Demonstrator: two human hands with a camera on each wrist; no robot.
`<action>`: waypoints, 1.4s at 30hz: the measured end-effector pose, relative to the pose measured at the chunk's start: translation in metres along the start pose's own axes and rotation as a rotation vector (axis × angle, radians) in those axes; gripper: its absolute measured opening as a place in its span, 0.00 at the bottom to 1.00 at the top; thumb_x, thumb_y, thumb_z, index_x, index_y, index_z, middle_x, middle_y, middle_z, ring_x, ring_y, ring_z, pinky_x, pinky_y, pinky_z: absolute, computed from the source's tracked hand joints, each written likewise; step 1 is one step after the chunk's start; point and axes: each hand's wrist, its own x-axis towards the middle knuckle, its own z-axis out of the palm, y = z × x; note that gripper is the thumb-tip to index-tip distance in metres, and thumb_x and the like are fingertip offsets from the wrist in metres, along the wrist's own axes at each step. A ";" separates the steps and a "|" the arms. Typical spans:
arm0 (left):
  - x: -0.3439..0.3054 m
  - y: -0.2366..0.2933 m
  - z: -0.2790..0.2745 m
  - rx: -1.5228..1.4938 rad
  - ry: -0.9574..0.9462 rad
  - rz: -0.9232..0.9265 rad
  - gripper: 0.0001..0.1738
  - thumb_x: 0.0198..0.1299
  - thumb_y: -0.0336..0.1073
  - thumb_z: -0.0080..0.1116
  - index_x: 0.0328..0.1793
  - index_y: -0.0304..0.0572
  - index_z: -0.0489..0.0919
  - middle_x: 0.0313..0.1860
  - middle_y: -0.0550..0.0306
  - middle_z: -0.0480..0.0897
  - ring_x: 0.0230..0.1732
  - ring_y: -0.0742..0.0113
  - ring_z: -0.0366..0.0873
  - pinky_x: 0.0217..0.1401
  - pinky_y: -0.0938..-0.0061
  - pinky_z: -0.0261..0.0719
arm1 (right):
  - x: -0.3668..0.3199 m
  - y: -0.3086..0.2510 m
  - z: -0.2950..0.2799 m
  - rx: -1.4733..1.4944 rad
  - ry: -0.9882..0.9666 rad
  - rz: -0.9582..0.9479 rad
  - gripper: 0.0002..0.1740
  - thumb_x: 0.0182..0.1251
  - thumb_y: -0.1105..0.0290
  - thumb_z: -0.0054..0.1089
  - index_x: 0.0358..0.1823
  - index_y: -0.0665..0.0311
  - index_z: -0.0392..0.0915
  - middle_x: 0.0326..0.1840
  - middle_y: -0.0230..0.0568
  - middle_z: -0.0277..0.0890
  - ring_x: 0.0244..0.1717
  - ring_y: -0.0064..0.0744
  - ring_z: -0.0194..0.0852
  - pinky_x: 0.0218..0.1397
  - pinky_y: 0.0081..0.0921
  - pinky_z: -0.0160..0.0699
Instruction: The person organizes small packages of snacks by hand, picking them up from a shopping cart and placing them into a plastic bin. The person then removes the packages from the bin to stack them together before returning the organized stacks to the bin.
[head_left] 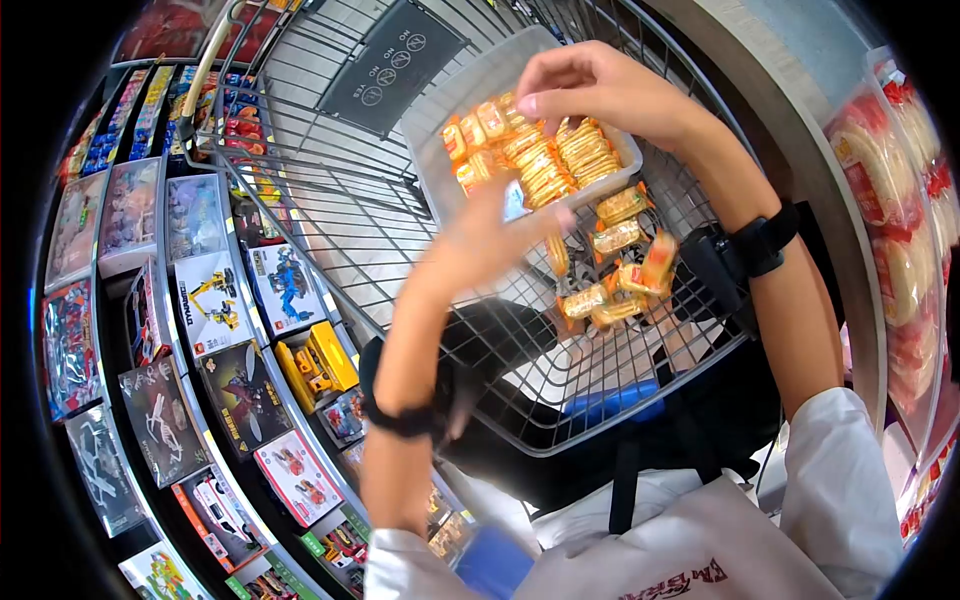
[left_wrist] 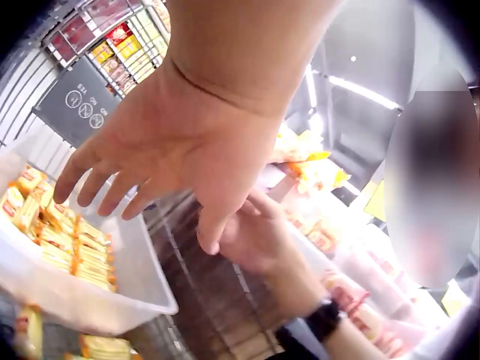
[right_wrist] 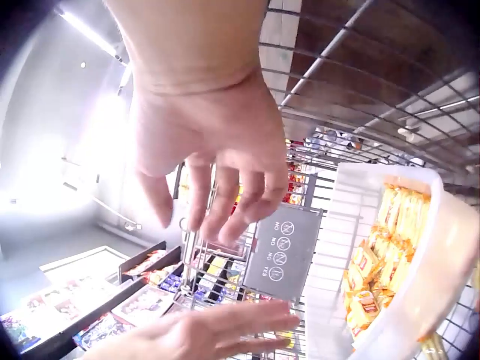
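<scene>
Both hands hover over a translucent plastic bin (head_left: 428,178) standing in a wire shopping cart. Rows of orange-and-yellow wrapped snack packets (head_left: 545,170) fill much of the bin. My left hand (head_left: 478,245), blurred in the head view, is over the bin's near left edge with its fingers extended and nothing in them. Above the far right part of the bin is my right hand (head_left: 605,92), its fingers loosely bent and empty, as the right wrist view also shows. Several loose packets (head_left: 617,238) lie on the cart's wire floor, nearer my body than the bin.
The cart's wire side (head_left: 345,235) surrounds the bin, with a grey sign (head_left: 395,65) on it. To the left, shelves hold boxed toys (head_left: 210,302) and bright snack packs. Bagged goods (head_left: 880,200) stand on the right beside a pale ledge (head_left: 835,190).
</scene>
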 end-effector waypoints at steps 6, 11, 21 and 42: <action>0.134 -0.055 -0.042 -0.071 0.125 -0.375 0.47 0.58 0.66 0.63 0.69 0.31 0.74 0.64 0.42 0.79 0.67 0.47 0.73 0.62 0.43 0.73 | 0.004 0.014 -0.003 0.064 0.320 0.064 0.10 0.64 0.65 0.68 0.37 0.65 0.84 0.37 0.38 0.86 0.38 0.23 0.82 0.43 0.23 0.80; 0.190 -0.111 -0.031 -0.246 0.101 -0.485 0.45 0.55 0.64 0.66 0.65 0.31 0.76 0.61 0.43 0.81 0.66 0.50 0.75 0.62 0.47 0.75 | 0.006 0.014 -0.002 0.039 0.370 0.087 0.13 0.60 0.62 0.70 0.35 0.66 0.84 0.31 0.39 0.84 0.34 0.25 0.82 0.40 0.23 0.78; 0.216 -0.139 -0.014 0.230 0.407 -0.640 0.41 0.42 0.57 0.77 0.55 0.31 0.82 0.51 0.43 0.86 0.52 0.58 0.85 0.53 0.64 0.82 | 0.008 -0.001 0.001 -0.004 0.369 0.093 0.09 0.64 0.67 0.69 0.35 0.66 0.82 0.30 0.31 0.80 0.34 0.17 0.78 0.40 0.18 0.75; 0.167 -0.194 0.043 0.089 0.012 0.051 0.36 0.47 0.53 0.72 0.60 0.40 0.81 0.43 0.49 0.87 0.44 0.60 0.85 0.48 0.64 0.82 | 0.008 0.030 0.005 -0.175 0.287 0.119 0.10 0.63 0.64 0.69 0.36 0.64 0.84 0.29 0.30 0.79 0.33 0.20 0.75 0.41 0.23 0.76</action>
